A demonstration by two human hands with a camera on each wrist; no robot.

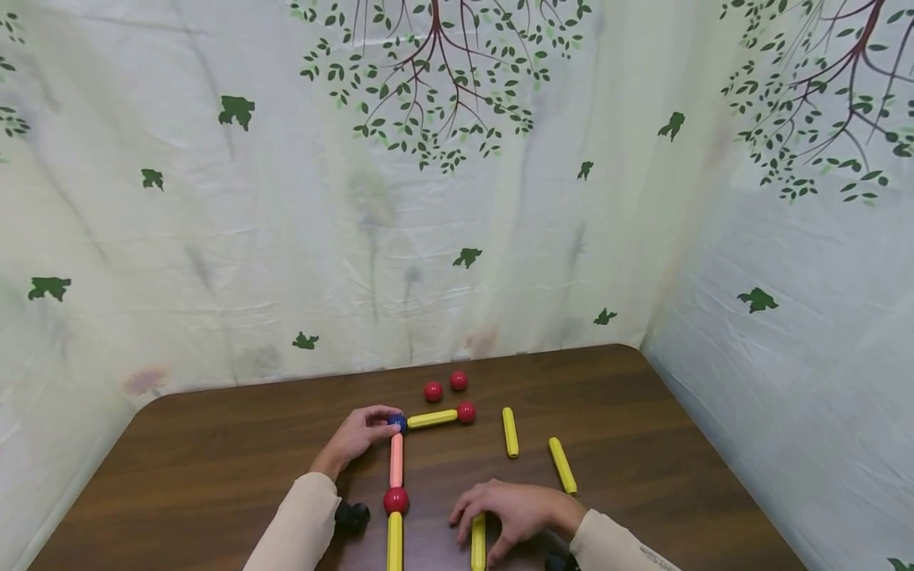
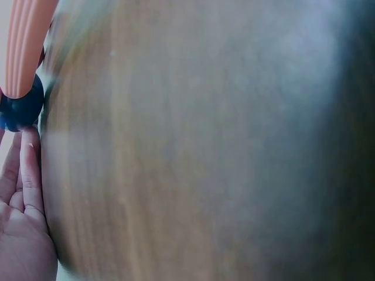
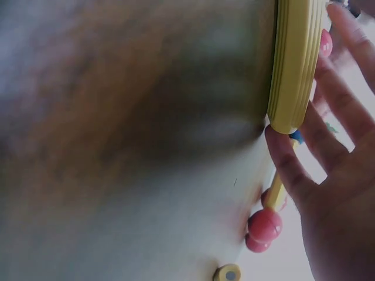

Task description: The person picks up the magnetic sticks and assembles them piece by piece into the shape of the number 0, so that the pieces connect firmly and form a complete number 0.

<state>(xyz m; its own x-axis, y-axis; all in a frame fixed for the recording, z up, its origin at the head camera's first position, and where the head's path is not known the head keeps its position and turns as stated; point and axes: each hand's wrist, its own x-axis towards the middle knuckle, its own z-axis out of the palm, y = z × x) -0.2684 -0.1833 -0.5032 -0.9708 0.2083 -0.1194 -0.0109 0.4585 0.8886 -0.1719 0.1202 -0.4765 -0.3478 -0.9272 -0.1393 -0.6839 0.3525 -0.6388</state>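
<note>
My left hand point(image 1: 364, 432) pinches a blue ball point(image 1: 397, 423) between thumb and fingers; the left wrist view shows the fingertips point(image 2: 30, 137) against this ball point(image 2: 23, 108). From the ball a yellow rod point(image 1: 432, 419) runs right to a red ball point(image 1: 466, 412). A pink rod point(image 1: 396, 461) comes toward me to another red ball point(image 1: 396, 500), followed by a yellow rod point(image 1: 395, 543). Above a separate yellow rod point(image 1: 478, 546), my right hand point(image 1: 517, 511) has its fingers spread. In the right wrist view, a finger touches or nearly touches the end of that rod point(image 3: 293, 64).
Two loose red balls point(image 1: 433, 391) lie near the back edge of the brown wooden table point(image 1: 236, 444). Two loose yellow rods point(image 1: 510, 432) lie on the right. Behind the table hangs a pale curtain point(image 1: 400, 238) with a leaf print.
</note>
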